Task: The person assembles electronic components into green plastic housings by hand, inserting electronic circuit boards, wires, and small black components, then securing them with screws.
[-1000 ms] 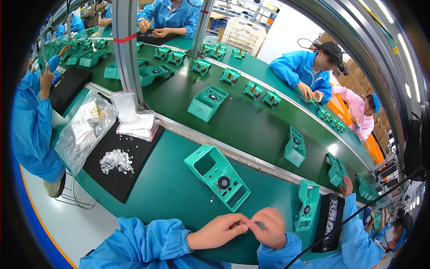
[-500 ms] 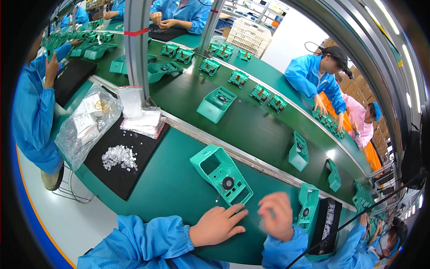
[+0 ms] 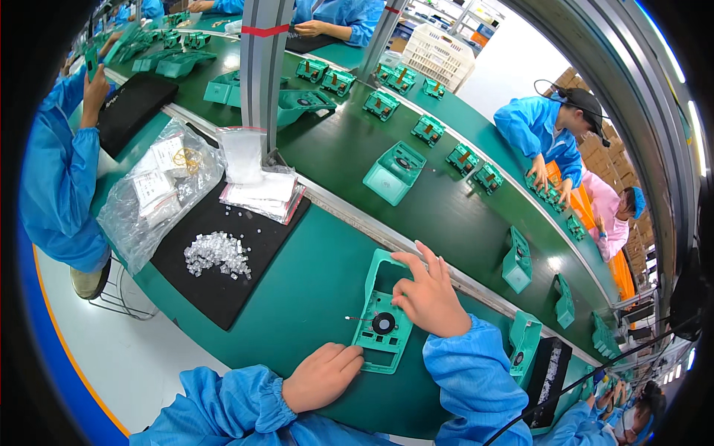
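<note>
One green housing (image 3: 379, 305) lies on the table (image 3: 294, 286) in front of the person, its large opening at the far end. A black disc (image 3: 383, 322) sits in it, and from the disc a thin wire (image 3: 361, 319) runs out leftward past the edge to a small white plug (image 3: 347, 318).

The left hand (image 3: 323, 375) is palm down at the near left corner of the housing, fingers side by side and fingertips at the edge; its thumb is hidden, so whether it grips cannot be told. The right hand (image 3: 433, 296) is over the right side, thumb and forefinger curled together, the other fingers spread upward; whether anything is pinched between them cannot be told.

To the left, a heap of clear bits (image 3: 216, 255) lies on a black mat (image 3: 223, 301), with white packets (image 3: 260, 195) at its far edge and a large plastic bag (image 3: 123, 234) beside it. To the right stand another housing (image 3: 528, 333) and a dark pad (image 3: 537, 383) with a pale strip of bits. Beyond the metal rail (image 3: 372, 226), more housings and small green units (image 3: 428, 131) stand on the belt (image 3: 446, 215). Across it, a co-worker (image 3: 520, 119) in blue reaches down to a row of units.
</note>
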Motion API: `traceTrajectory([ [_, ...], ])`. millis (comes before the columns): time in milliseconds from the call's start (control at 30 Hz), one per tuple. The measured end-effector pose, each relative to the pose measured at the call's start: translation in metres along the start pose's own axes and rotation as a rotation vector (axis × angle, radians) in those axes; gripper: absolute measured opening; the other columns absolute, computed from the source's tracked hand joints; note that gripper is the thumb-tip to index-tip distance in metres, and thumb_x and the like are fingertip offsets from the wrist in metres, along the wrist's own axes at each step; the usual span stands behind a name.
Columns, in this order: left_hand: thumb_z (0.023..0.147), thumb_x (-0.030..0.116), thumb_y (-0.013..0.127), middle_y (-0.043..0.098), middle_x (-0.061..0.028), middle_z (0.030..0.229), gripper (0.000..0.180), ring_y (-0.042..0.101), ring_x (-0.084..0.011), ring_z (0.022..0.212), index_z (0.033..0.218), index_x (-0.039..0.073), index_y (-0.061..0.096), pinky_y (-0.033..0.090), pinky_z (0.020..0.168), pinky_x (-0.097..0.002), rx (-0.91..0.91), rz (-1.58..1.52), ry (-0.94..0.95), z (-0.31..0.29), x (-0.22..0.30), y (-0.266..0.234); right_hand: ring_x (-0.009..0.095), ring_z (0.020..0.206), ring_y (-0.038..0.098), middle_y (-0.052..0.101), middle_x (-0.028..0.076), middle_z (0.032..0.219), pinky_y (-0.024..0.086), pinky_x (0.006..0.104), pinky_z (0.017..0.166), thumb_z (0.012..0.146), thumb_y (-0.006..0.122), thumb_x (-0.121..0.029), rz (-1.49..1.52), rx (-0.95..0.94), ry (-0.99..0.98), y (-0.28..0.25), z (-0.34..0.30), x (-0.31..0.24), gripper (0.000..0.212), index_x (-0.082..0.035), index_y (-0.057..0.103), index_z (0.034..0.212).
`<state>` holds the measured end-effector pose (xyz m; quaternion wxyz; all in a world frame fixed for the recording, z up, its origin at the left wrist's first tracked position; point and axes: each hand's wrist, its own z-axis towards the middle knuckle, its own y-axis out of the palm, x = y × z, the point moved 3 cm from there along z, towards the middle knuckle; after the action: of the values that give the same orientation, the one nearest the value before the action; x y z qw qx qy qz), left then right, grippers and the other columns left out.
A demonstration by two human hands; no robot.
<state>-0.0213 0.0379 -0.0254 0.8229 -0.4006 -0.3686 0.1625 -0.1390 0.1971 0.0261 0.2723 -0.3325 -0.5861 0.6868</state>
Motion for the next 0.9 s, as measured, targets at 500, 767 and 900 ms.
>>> traceTrajectory([
  [500, 0.065, 0.011, 0.070, 0.056, -0.0005, 0.099, 0.023, 0.048, -0.0205, 0.086, 0.085, 0.008, 0.059, 0.041, 0.077, -0.0317, 0.066, -0.040, -0.031, -0.002, -0.006, -0.001, 0.036, 0.123, 0.037, 0.044, 0.012, 0.128, 0.036, 0.0575, 0.093, 0.067, 0.066, -0.011, -0.262, 0.012, -0.078, 0.010, 0.010, -0.017, 0.009, -0.005, 0.059, 0.064],
  [767, 0.065, 0.011, 0.070, 0.056, 0.0002, 0.100, 0.023, 0.049, -0.0206, 0.088, 0.085, 0.009, 0.058, 0.040, 0.080, -0.0322, 0.083, -0.045, -0.025, -0.002, -0.004, -0.001, 0.036, 0.114, 0.045, 0.049, 0.014, 0.122, 0.041, 0.0532, 0.087, 0.067, 0.064, -0.013, -0.434, 0.080, -0.185, 0.008, 0.008, -0.017, 0.007, -0.008, 0.058, 0.068],
  [900, 0.065, 0.011, 0.070, 0.057, 0.0005, 0.100, 0.024, 0.049, -0.0200, 0.089, 0.085, 0.009, 0.058, 0.040, 0.081, -0.0317, 0.078, -0.035, -0.026, 0.000, -0.007, -0.004, 0.031, 0.105, 0.050, 0.052, 0.009, 0.118, 0.042, 0.0438, 0.084, 0.068, 0.068, -0.017, -0.088, 0.019, -0.097, -0.001, 0.013, -0.003, 0.010, -0.011, 0.061, 0.074],
])
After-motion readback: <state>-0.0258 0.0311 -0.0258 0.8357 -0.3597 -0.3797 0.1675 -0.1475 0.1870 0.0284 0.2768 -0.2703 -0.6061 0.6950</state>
